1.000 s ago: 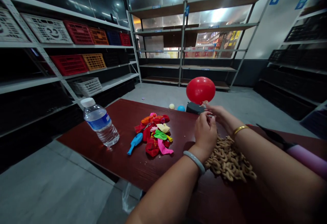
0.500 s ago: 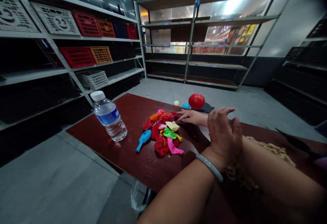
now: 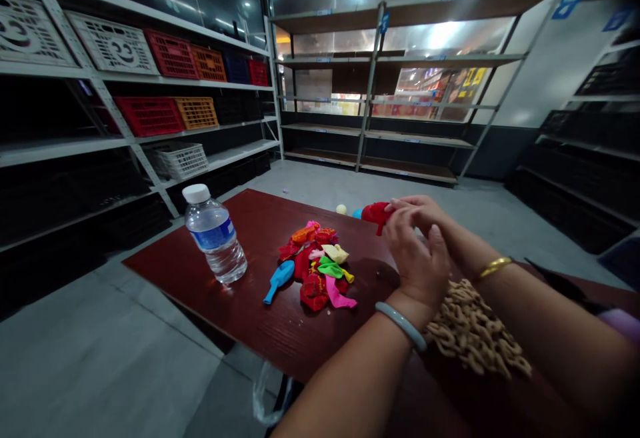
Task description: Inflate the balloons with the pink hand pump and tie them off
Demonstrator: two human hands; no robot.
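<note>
One limp red balloon (image 3: pixel 375 214), apparently rubber, is now between narrowed fingers of the right hand (image 3: pixel 423 211), near the red-brown wooden table's (image 3: pixel 260 225) far edge, within both hands' reach; the left hand's (image 3: pixel 417 265) grip cannot be determined.

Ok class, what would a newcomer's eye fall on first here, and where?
Probably the bright heap of limp balloons between the water bottle and the hands. Next, the crumpled red balloon just at their fingertips. Then the pile of curly brown pieces between the forearms.
</note>
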